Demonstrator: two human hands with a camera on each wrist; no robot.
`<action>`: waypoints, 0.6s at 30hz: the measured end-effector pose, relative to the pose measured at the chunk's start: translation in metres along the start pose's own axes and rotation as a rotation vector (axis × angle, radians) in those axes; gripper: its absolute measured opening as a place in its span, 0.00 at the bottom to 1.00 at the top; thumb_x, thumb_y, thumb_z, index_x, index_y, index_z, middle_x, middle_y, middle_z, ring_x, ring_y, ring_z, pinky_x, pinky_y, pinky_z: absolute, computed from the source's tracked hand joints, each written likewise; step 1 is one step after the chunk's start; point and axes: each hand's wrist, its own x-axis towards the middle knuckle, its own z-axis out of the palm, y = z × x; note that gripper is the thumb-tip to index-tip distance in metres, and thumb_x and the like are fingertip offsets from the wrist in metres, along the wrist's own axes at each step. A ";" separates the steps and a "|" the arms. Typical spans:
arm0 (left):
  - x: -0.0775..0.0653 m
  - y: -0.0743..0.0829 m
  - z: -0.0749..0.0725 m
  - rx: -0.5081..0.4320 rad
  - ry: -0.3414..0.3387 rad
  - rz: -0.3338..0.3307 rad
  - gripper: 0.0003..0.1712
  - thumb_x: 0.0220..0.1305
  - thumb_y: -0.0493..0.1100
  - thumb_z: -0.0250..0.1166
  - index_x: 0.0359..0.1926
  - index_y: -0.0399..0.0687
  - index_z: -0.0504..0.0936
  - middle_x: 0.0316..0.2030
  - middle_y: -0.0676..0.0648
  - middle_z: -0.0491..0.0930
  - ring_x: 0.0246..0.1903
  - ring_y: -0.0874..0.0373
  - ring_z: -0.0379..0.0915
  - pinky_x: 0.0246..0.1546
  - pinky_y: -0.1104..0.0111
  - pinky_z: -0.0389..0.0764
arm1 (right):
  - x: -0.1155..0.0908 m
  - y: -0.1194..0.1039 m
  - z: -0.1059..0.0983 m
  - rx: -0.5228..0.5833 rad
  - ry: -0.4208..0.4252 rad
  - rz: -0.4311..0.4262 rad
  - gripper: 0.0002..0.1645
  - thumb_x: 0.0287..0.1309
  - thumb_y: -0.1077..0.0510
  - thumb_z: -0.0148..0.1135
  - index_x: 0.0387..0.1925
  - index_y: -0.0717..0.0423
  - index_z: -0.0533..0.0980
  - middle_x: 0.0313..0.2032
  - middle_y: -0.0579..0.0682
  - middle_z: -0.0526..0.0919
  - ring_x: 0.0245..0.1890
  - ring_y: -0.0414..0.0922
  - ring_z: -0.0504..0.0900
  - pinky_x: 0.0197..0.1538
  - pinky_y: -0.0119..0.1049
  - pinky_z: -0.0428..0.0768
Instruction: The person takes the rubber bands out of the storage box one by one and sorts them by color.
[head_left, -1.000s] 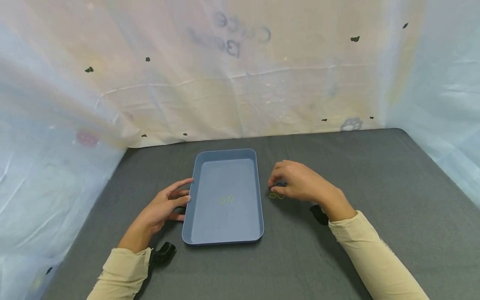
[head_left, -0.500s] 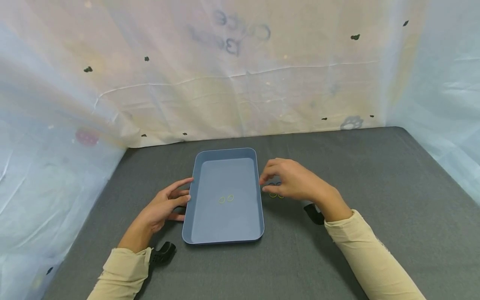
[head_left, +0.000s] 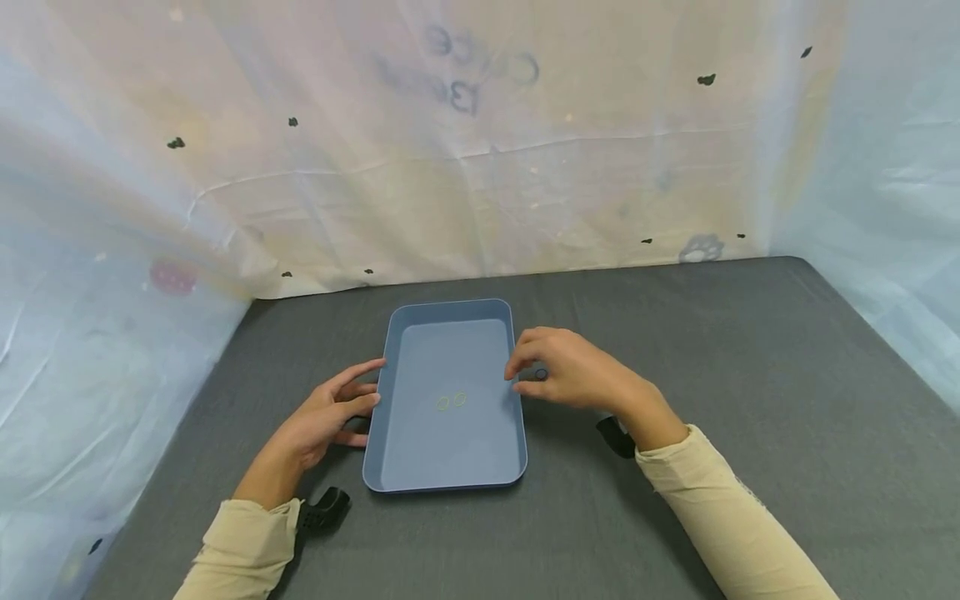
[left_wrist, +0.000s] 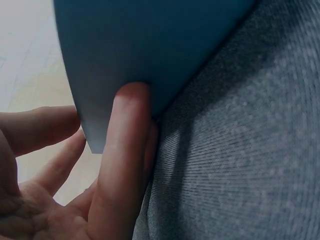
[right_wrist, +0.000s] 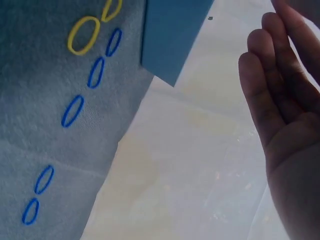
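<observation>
My left hand [head_left: 322, 421] rests against the outer left wall of a blue tray [head_left: 450, 358], thumb and fingertips touching it. In the left wrist view a finger [left_wrist: 122, 155] presses flat on the tray's wall [left_wrist: 115, 50]. Two thin yellow rings [head_left: 460, 400], like small rubber bands, lie inside the tray. My right hand [head_left: 577, 367] is over the tray's right rim, its thumb and fingertips brought close together. Whatever may be between those tips is too small to see. Beside the tray, the right wrist view shows two yellow rings [right_wrist: 84, 36] and several blue rings [right_wrist: 73, 111] on the cloth.
Dark grey cloth [head_left: 712, 375] covers the table under the tray. Pale patterned sheets [head_left: 480, 200] hang behind the table and along both sides. A black wrist strap piece [head_left: 324, 510] sits by my left cuff and another [head_left: 617, 437] by my right.
My right hand has moved left, from above the rings on the cloth to the tray's right rim. The left hand and the tray stay in place.
</observation>
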 end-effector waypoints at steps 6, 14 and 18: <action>0.001 -0.003 -0.001 -0.012 -0.003 -0.014 0.37 0.73 0.46 0.60 0.77 0.63 0.56 0.72 0.35 0.61 0.53 0.52 0.75 0.44 0.51 0.88 | 0.003 -0.004 0.013 -0.024 0.008 -0.028 0.08 0.58 0.58 0.72 0.40 0.50 0.86 0.41 0.43 0.82 0.45 0.43 0.82 0.49 0.39 0.84; 0.001 -0.003 -0.003 -0.013 -0.020 0.001 0.38 0.73 0.48 0.60 0.78 0.61 0.54 0.72 0.33 0.60 0.54 0.53 0.75 0.43 0.50 0.88 | 0.013 -0.009 0.031 -0.074 -0.034 -0.055 0.07 0.59 0.56 0.71 0.40 0.48 0.86 0.41 0.40 0.82 0.45 0.39 0.81 0.51 0.34 0.83; 0.002 -0.003 -0.001 -0.019 -0.022 -0.020 0.38 0.73 0.48 0.60 0.78 0.64 0.55 0.73 0.35 0.60 0.55 0.52 0.74 0.42 0.50 0.88 | 0.022 -0.007 0.039 -0.094 -0.054 -0.064 0.06 0.60 0.56 0.70 0.40 0.49 0.87 0.40 0.41 0.83 0.45 0.39 0.82 0.52 0.35 0.82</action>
